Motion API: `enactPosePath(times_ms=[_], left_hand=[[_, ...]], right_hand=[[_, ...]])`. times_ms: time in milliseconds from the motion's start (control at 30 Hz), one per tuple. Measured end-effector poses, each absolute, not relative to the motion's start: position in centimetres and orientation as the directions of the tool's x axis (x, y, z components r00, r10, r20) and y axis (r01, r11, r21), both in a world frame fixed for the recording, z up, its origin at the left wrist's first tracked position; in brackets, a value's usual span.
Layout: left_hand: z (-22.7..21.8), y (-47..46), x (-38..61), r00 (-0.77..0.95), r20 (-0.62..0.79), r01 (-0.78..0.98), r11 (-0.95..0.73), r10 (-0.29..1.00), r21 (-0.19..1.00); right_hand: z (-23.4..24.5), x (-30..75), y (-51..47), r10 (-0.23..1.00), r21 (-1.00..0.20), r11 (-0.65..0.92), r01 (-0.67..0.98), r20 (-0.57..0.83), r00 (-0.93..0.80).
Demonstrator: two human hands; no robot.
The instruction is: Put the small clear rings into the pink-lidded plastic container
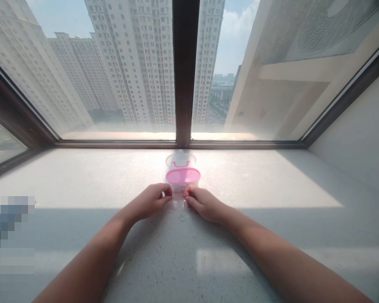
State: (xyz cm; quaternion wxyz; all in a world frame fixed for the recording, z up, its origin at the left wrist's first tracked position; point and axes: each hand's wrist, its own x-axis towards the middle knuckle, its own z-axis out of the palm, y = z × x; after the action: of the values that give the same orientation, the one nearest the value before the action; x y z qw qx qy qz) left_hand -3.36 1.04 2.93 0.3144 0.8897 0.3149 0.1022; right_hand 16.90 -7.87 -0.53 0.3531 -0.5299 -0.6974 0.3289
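Head view shows a pink-topped container (183, 176), contents unclear.

Pink lid (180, 176), clear tub (177, 188); dk brn window frame (185, 75); off-wht sill (164, 267) w/ grey specks; blue sky (229, 52).

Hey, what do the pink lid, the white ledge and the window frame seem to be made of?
Pink lid: probably plastic, smooth, judging by its even, bright colour.
White ledge: stone or a stone-like composite, fairly smooth; it shows fine dark speckles.
Window frame: metal or plastic, I can't tell; straight, uniform dark brown bars.
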Motion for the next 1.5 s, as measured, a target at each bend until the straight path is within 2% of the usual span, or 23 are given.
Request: enactPosePath(times_ms=[133,300,467,633,767,1000,1133,1300,1500], left_hand=[[3.2,0.3,-2.7,0.72,-0.1,0.443,-0.344,0.687,0.828],[2.3,-0.2,-2.1,0.704,-0.156,0.355,-0.152,0.693,0.922],[1.7,-0.1,-2.1,0.691,-0.128,0.347,-0.17,0.711,0.922],[1.8,0.0,-2.0,0.695,-0.102,0.284,-0.142,0.711,0.948],[2.1,-0.2,-2.0,0.704,-0.126,0.243,-0.07,0.699,0.968],[2.2,-0.2,-2.0,0.699,-0.237,0.33,-0.01,0.675,0.944],[2.2,0.0,-2.1,0.663,-0.286,0.368,0.031,0.692,0.929],[2.9,0.1,-2.2,0.669,-0.277,0.398,-0.018,0.69,0.917],[3.4,0.4,-2.5,0.694,-0.152,0.369,-0.166,0.704,0.915]], right_hand=[[-1.0,16.4,-7.8,0.971,-0.893,0.234,0.384,0.195,-0.138],[-1.6,15.8,-7.6,0.985,-0.964,0.164,0.21,0.149,-0.085],[-1.7,15.8,-7.4,0.993,-0.994,0.099,0.057,0.094,-0.075],[-1.9,15.9,-7.3,0.996,-0.999,0.035,-0.03,0.037,-0.085],[-1.8,16.0,-7.4,0.995,-0.999,0.027,-0.022,0.029,-0.091],[-1.4,16.2,-7.4,0.995,-0.998,0.044,0.039,0.04,-0.097],[-1.7,16.3,-7.4,0.991,-0.999,0.045,-0.03,0.049,-0.127],[-1.8,16.5,-7.3,0.988,-0.999,0.01,-0.051,0.018,-0.156],[-1.7,16.4,-7.3,0.99,-0.997,-0.063,-0.037,-0.058,-0.125]])
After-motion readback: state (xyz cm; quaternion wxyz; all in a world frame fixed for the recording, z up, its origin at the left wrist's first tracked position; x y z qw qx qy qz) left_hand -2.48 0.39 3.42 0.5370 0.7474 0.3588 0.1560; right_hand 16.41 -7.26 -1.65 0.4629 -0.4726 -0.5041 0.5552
